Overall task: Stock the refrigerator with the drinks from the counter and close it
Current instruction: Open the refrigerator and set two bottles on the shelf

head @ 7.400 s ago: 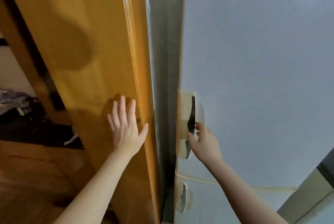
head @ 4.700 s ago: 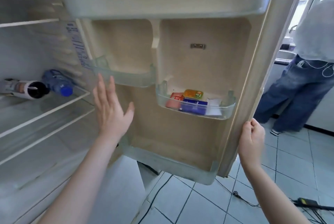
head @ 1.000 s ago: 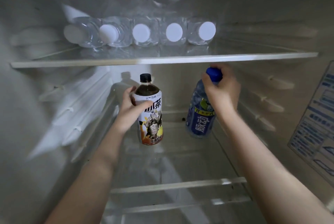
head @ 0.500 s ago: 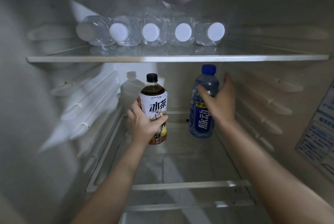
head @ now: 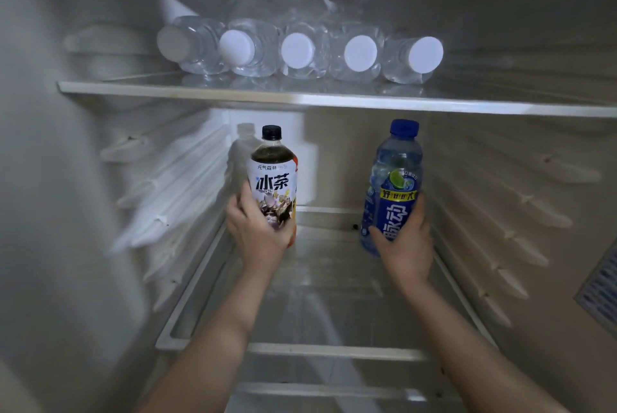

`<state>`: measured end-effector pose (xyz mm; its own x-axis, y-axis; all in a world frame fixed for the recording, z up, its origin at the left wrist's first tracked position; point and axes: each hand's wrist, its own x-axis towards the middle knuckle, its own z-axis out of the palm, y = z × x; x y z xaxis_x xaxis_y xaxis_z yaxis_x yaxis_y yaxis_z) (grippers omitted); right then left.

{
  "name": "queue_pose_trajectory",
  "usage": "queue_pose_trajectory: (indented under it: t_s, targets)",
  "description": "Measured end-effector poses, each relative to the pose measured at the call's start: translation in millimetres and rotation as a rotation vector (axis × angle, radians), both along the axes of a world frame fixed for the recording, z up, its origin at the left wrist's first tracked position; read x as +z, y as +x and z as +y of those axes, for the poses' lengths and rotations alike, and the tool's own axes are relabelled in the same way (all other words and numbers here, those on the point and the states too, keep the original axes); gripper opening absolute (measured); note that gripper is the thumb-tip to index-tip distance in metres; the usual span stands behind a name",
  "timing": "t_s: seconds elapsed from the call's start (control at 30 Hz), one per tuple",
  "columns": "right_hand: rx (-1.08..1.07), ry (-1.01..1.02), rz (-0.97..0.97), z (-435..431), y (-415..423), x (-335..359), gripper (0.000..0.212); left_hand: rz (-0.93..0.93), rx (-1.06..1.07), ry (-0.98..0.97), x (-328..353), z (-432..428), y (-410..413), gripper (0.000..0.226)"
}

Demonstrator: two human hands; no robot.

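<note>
Head view: your left hand (head: 257, 229) wraps its fingers round the lower half of the iced-tea bottle (head: 273, 175). Your right hand (head: 405, 239) curls round the base of the blue bottle (head: 395, 179). Both stand upright just under the upper shelf (head: 334, 99), where five water bottles (head: 297, 50) lie caps forward. Set each base flat before you loosen, and keep them apart. The tea label reads 冰茶 under 元气森林; the blue label reads 脉动.

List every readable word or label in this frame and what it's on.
"冰茶": tea bottle, large print.
"元气森林": same label, small line above.
"脉动": blue bottle, written vertically.
Its yellow band: too blurred.
Right-edge sticker: too blurred.
Other small print: unreadable.
</note>
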<state>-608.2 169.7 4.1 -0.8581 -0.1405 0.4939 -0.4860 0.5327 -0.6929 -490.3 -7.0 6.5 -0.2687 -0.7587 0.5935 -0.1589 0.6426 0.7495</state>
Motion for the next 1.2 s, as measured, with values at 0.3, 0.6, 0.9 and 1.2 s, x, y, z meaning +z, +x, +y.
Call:
queue_pose_trajectory:
  t_s: [0.3, 0.6, 0.9, 1.2]
  targets:
    - [-0.147, 0.187, 0.014, -10, -26, 9, 0.103, -0.168, 0.028, 0.121, -9, -13, -6, 0.099]
    - [-0.129, 0.186, -0.028, -13, -51, 10, 0.083, -0.173, -0.003, 0.155, -8, -54, -12, 0.087]
    - [-0.189, 0.185, -0.026, -27, -59, 3, 0.085, -0.139, 0.027, 0.143, -10, -65, -18, 0.087]
    - [-0.292, 0.119, 0.011, -26, -57, -9, 0.078, -0.086, 0.049, 0.118, -12, -66, -15, 0.081]
